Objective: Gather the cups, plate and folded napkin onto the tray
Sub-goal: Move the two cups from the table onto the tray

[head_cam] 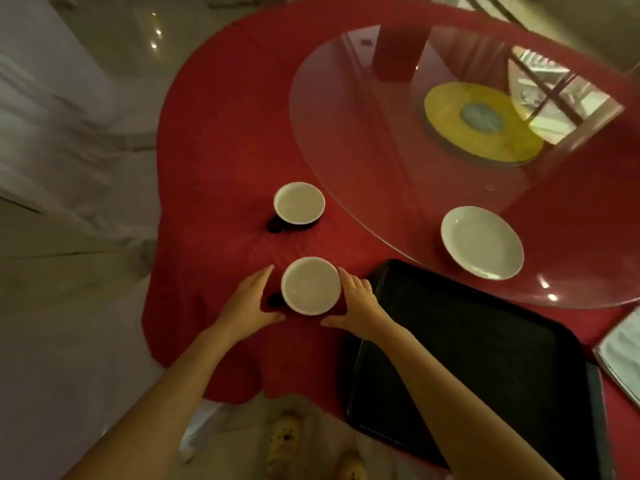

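Observation:
Two dark cups with white insides stand on the red tablecloth. The near cup point(310, 285) sits between my hands, its handle pointing left. My left hand point(246, 304) is open just left of it, fingers spread. My right hand point(356, 304) is open at its right side, fingertips at or near the rim. The far cup point(299, 203) stands behind it. A white plate point(482, 242) rests on the glass turntable. The black tray point(485, 358) lies to the right, with nothing on it. The folded napkin point(623, 355) lies at the right edge, partly cut off.
A round glass turntable point(381, 140) covers the table's middle, with a yellow disc point(481, 123) under it. The red cloth point(214, 188) hangs over the near table edge. Pale chairs stand at the left. Feet in patterned slippers show below.

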